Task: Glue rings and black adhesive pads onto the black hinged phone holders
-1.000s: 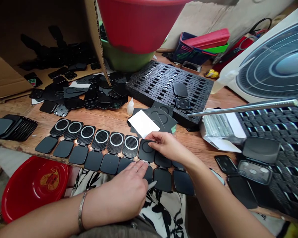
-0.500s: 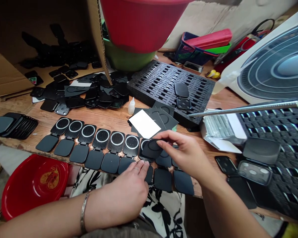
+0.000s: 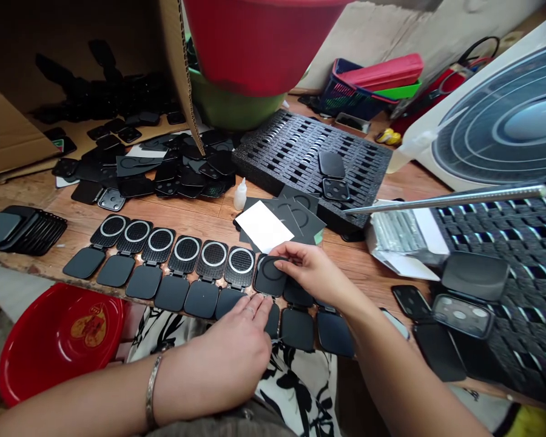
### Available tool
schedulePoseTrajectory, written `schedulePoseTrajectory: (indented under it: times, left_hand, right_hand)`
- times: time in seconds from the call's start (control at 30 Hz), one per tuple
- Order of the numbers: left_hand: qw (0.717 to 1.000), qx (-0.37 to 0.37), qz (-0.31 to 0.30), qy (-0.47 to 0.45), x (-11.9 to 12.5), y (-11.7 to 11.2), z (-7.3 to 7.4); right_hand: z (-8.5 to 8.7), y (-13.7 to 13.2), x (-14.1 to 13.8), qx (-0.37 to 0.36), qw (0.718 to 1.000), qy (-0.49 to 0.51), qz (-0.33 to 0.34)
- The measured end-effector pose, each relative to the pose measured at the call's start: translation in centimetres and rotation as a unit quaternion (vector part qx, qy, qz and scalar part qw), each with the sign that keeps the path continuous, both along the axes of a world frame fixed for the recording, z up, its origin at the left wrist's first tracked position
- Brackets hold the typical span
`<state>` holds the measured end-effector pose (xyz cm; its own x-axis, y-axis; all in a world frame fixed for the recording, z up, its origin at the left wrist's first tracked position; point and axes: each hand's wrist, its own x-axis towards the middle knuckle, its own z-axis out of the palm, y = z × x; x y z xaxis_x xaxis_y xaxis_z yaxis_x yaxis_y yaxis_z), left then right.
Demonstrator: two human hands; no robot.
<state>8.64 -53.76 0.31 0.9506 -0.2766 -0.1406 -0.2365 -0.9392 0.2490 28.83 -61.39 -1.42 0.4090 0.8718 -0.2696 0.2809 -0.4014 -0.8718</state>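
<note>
A thin black square sheet with a faint ring outline (image 3: 268,282) is pinched at its upper right corner by my right hand (image 3: 316,273). It covers the upper half of one of the hinged black cases. My left hand (image 3: 239,346) lies palm down with fingers stretched out, fingertips on the lower flaps of this case and its neighbour. To the left, several opened cases stand in a row. Their upper halves, such as this grid panel with a white ring (image 3: 187,255), face up above plain black flaps (image 3: 171,294). My right hand partly hides the cases further right.
Behind the row lie a white card (image 3: 264,226), dark ring-marked sheets (image 3: 307,203) and a small dropper bottle (image 3: 240,195). A slotted black foam block (image 3: 277,161) stands further back. A metal rod (image 3: 446,200) juts in from the right. A red basin (image 3: 36,346) sits below the table edge.
My right hand has moved left and lowered the black sheet from a tilt to nearly flat over the ringed panel. My left hand has stayed in place.
</note>
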Motion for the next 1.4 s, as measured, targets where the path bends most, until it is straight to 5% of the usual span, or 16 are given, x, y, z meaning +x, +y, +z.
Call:
schedulePoseTrajectory:
  times: [1.4]
  left_hand:
    - [1.0, -0.006, -0.001, 0.001, 0.04, -0.08, -0.19]
  right_hand:
    - [-0.84, -0.15, 0.14, 0.0, 0.998, -0.057, 0.01]
